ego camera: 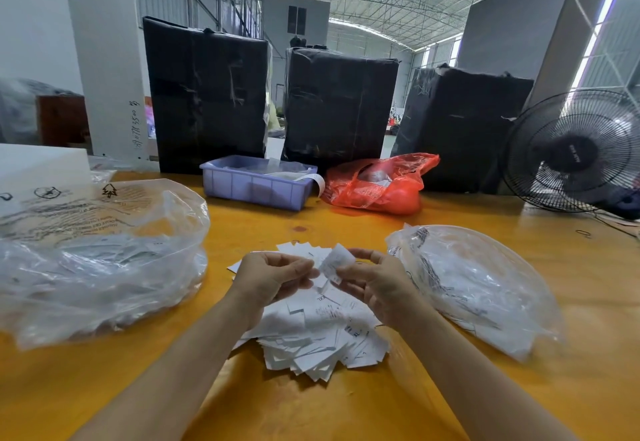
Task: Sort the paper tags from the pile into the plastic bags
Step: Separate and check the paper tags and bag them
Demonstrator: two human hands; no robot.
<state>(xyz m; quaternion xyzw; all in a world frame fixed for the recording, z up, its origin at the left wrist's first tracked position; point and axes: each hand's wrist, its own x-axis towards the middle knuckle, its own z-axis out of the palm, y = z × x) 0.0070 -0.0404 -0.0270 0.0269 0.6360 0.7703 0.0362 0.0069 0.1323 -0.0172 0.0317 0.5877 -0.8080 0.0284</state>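
Right hand (375, 283) pinches small white printed paper tag (336, 262) above loose white tag pile (322, 333) on yellow table (311, 406). Left hand (273, 276) curled, fingertips beside tag; contact unclear. Clear plastic bags left (100, 257) and right (481, 284), contents blurred.

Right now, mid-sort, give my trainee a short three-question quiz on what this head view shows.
1. True or false: the pile of paper tags lies between the two clear plastic bags, the left bag and the right bag.
2. Multiple choice: what sits directly left of the red plastic bag at the back of the table? A) the fan B) a purple plastic bin C) a black-wrapped box
3. Fill in: the right hand pinches a single ____, with the left hand close beside it.

Key: 1 true; 2 B, the purple plastic bin; 3 paper tag.
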